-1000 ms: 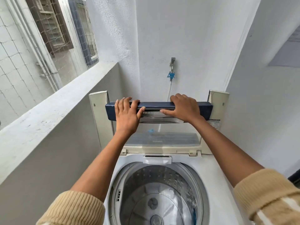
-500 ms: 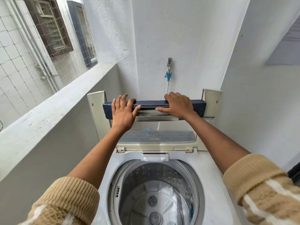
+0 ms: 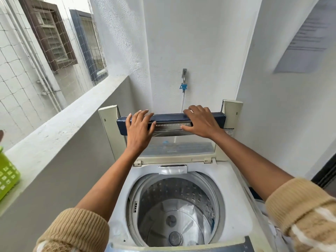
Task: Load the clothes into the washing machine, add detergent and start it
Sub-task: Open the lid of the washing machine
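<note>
The top-loading washing machine (image 3: 234, 211) stands in front of me with its folding lid (image 3: 169, 117) raised upright against the back wall. The steel drum (image 3: 174, 211) is exposed and holds no clothes. My left hand (image 3: 139, 129) lies flat on the lid's dark blue top edge, fingers straight and thumb near the silver handle strip. My right hand (image 3: 200, 122) has its fingers curled over the same edge further right, thumb along the strip. No clothes or detergent are clearly in view.
A grey parapet ledge (image 3: 63, 120) runs along the left, with a green plastic basket (image 3: 7, 175) on it at the frame's edge. A tap with a blue hose fitting (image 3: 184, 82) sits on the wall behind the lid. A white wall closes in on the right.
Both hands stay on the lid's top edge. My view has pulled back slightly, bringing the green basket into sight at the left.
</note>
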Demonstrator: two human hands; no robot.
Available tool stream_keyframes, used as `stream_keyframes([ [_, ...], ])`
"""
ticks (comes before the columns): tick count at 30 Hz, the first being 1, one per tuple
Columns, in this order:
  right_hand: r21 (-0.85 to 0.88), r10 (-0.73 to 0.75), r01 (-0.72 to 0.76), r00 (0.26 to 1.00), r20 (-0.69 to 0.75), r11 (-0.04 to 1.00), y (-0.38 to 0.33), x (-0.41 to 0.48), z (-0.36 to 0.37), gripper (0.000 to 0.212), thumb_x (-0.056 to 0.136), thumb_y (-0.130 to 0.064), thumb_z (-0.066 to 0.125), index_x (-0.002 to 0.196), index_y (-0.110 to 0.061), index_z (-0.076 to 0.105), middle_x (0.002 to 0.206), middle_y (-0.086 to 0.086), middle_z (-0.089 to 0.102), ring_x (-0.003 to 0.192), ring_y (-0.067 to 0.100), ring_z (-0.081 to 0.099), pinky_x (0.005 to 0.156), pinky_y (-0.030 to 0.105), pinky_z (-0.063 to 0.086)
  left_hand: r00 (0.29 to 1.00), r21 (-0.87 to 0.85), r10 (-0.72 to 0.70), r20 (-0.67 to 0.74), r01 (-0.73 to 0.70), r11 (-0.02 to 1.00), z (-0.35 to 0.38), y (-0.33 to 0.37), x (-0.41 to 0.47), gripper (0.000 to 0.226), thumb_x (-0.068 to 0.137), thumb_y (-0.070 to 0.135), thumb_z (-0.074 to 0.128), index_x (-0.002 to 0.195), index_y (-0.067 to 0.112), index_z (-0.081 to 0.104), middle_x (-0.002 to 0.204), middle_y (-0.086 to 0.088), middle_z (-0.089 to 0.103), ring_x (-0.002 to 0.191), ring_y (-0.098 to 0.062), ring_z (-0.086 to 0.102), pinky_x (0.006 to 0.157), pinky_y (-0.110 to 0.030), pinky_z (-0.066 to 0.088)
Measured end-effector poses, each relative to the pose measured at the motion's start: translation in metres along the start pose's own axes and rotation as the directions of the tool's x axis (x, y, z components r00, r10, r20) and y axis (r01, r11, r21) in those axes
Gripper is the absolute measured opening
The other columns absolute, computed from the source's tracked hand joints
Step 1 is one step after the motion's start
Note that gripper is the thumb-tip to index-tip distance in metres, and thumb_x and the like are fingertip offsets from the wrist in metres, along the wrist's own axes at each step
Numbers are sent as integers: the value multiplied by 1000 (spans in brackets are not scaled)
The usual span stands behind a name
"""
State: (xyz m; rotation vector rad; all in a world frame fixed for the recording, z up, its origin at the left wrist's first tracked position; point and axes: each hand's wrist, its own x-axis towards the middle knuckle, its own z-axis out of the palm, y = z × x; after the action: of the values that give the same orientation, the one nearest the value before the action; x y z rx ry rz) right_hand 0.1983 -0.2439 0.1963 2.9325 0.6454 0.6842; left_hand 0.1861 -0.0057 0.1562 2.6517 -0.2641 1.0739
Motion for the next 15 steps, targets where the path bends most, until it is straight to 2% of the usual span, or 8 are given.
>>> stream_keyframes([
  [5, -61, 34, -39, 996, -84, 997, -13, -15, -3, 54, 85, -47, 53, 125, -12, 50, 132, 15, 48, 116, 33, 48, 93, 45, 38, 1000, -22, 30, -9, -30, 999, -8, 3, -17, 39, 86, 27, 51, 124, 20, 56, 134, -6, 54, 128, -26, 44, 109, -41, 24],
  [10, 3, 98, -100, 965, -243, 995, -38, -47, 0, 46, 72, -23, 68, 114, -9, 57, 110, 14, 59, 93, 32, 59, 80, 41, 46, 998, -168, -39, -43, 32, 985, -17, 6, -51, 32, 87, 30, 44, 110, 18, 63, 117, -2, 62, 112, -25, 53, 93, -36, 35],
  [12, 78, 139, -124, 960, -242, 989, -52, -68, 6, 48, 71, -19, 67, 116, -9, 55, 109, 13, 59, 91, 31, 58, 78, 40, 47, 997, -228, -71, 1, 70, 971, -16, 7, -69, 34, 89, 33, 38, 101, 15, 65, 106, -4, 65, 101, -25, 57, 84, -35, 39],
  [15, 157, 211, -188, 965, -153, 970, -63, -105, 23, 50, 71, -19, 66, 119, -11, 52, 112, 12, 58, 94, 31, 58, 79, 41, 47, 973, -361, -144, 182, 202, 910, -7, 11, -94, 28, 94, 29, 39, 90, 9, 58, 93, -9, 63, 87, -27, 57, 77, -38, 43],
])
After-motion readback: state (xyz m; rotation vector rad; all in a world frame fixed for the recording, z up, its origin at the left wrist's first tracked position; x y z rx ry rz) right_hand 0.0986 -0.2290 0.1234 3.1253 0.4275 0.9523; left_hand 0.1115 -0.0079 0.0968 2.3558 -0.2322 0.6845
